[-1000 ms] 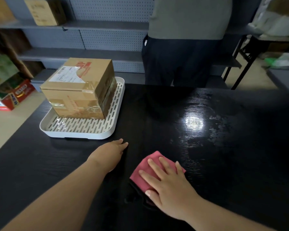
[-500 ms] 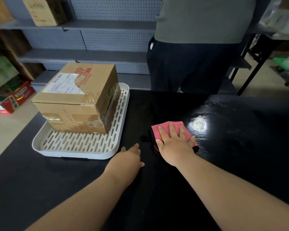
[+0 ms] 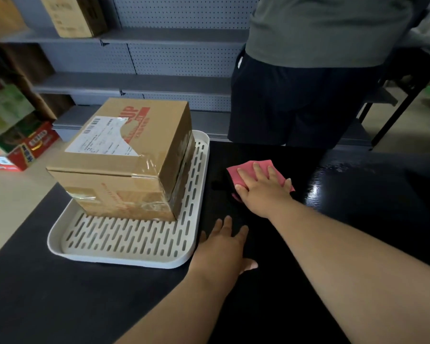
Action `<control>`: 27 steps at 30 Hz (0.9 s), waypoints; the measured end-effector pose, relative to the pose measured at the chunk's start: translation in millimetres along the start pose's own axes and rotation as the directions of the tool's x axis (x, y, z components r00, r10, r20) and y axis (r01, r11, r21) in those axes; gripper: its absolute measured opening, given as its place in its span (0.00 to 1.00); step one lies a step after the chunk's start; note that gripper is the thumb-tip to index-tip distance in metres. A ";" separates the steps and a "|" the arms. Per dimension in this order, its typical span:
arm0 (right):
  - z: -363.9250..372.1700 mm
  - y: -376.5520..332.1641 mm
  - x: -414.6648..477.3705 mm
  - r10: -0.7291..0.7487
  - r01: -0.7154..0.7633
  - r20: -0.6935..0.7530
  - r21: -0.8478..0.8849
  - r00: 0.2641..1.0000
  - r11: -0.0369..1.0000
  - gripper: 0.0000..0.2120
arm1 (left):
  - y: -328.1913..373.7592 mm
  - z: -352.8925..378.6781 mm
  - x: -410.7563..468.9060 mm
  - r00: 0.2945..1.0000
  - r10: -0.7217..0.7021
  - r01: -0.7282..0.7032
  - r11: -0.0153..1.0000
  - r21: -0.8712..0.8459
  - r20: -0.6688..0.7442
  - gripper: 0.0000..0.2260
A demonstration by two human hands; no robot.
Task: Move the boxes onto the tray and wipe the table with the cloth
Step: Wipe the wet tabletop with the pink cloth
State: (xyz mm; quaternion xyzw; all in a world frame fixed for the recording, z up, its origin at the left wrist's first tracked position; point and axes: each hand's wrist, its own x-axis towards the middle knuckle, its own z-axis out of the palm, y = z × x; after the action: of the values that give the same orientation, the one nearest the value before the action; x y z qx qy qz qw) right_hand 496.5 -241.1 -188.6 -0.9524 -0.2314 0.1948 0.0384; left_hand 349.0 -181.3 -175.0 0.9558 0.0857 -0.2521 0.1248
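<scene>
A taped brown cardboard box (image 3: 124, 165) with a white shipping label stands on the far part of a white slotted tray (image 3: 124, 244) at the left of the black table (image 3: 358, 219). My right hand (image 3: 261, 189) lies flat, fingers spread, pressing a pink cloth (image 3: 243, 170) onto the table just right of the tray, near the far edge. My left hand (image 3: 224, 247) rests flat on the table beside the tray's near right corner, holding nothing.
A person (image 3: 308, 83) in a grey top and dark trousers stands right behind the table's far edge. Grey shelving (image 3: 134, 80) with a cardboard box (image 3: 72, 16) runs along the back. Colourful cartons (image 3: 18, 145) sit on the floor at left.
My right hand has pushed the pink cloth away from me, from the near middle of the table to near the far edge. My left hand stays flat by the tray.
</scene>
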 end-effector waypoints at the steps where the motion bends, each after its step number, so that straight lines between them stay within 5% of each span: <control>1: -3.9 8.4 1.8 0.020 -0.020 0.005 0.000 1.000 1.000 0.26 | 0.9 -0.5 0.9 1.000 -0.004 0.004 1.000 0.001 0.012 0.34; 6: -19.9 95.5 -10.5 0.252 -0.252 -0.031 0.018 0.967 0.968 0.27 | -0.9 -6.3 -2.5 0.998 0.000 0.000 1.000 0.003 0.069 0.35; 10: -14.6 198.6 -34.5 0.530 -0.526 -0.115 0.065 0.840 0.848 0.34 | 2.9 -6.8 1.2 0.997 -0.022 0.022 1.000 0.008 0.075 0.35; 14: -0.5 163.3 -69.3 0.635 -0.615 -0.086 0.180 0.768 0.768 0.27 | 5.0 -8.8 4.2 0.994 -0.065 0.064 0.998 0.022 0.093 0.36; 18: 31.6 70.8 -104.5 0.255 -0.246 -0.072 0.112 0.964 0.963 0.27 | 9.3 -8.3 0.3 0.991 -0.113 0.109 0.993 0.051 0.076 0.36; 21: 42.4 77.3 -131.6 0.009 -0.016 -0.106 -0.063 0.994 0.998 0.27 | 14.4 -9.6 -5.6 0.989 -0.133 0.129 0.989 0.068 0.058 0.35; 23: 35.5 125.9 -135.5 0.156 -0.158 -0.161 -0.002 0.975 0.987 0.27 | 18.0 -8.6 -11.1 0.991 -0.133 0.131 0.989 0.069 0.030 0.34; 27: 9.7 233.8 -148.8 0.562 -0.533 -0.076 0.239 0.823 0.812 0.27 | 37.0 0.8 -28.5 0.994 -0.110 0.111 0.993 0.041 -0.026 0.31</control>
State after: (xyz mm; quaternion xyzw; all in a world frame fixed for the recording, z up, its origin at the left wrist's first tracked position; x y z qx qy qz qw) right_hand 470.7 -517.1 -183.2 -0.9806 0.0781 0.1520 0.0960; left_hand 332.6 -219.8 -154.1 0.9549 0.1344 -0.2492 0.0893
